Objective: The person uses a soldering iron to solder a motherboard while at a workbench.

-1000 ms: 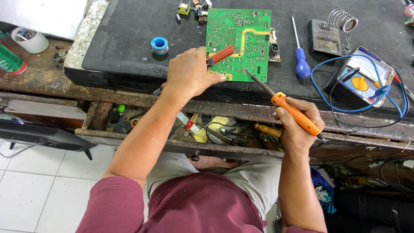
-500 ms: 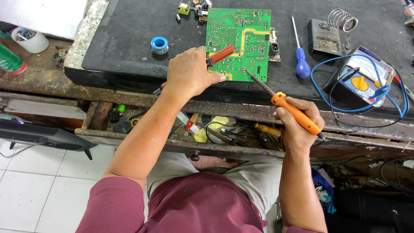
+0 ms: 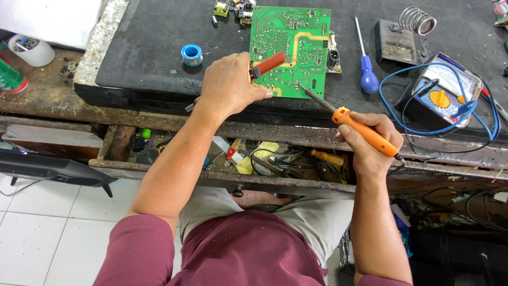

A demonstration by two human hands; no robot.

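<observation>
Nothing has moved: your right hand (image 3: 370, 143) grips the orange soldering iron (image 3: 365, 132) with its tip on the green board (image 3: 291, 32), your left hand (image 3: 230, 87) fingers close around the red tool (image 3: 268, 63), so hold both steady on that joint.

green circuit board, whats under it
The green circuit board lies flat on a black mat. A connector part sticks out at its right edge. Anything else beneath is covered.

Circuit board (image 3: 296, 45): green, solder side up, lying flat on the black bench mat.
Soldering iron (image 3: 365, 132): orange handle, dark metal shaft angled up and left; tip touching the board near its lower edge.
Red tool (image 3: 267, 63): red cylindrical barrel, tilted, lying over the board's lower left part.
</observation>
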